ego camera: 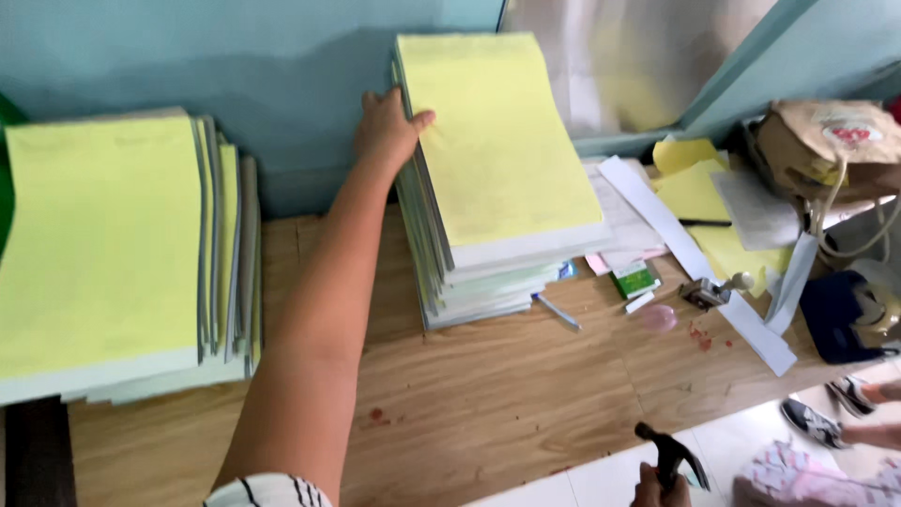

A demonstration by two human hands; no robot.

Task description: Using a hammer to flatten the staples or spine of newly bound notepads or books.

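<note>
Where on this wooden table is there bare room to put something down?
The widest bare wood lies in front of the middle paper stack, toward the near edge. A narrower strip runs between that stack and the left stack, crossed by the left hand's arm. The right end is crowded with loose papers, a bag and tape.

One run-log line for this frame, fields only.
left hand: on side of yellow paper stack | right hand: holding hammer | surface: wooden table

The left arm was stretched far forward, its left hand point(387, 127) laid flat with thumb spread. The right hand point(660, 488) was clenched low.
</note>
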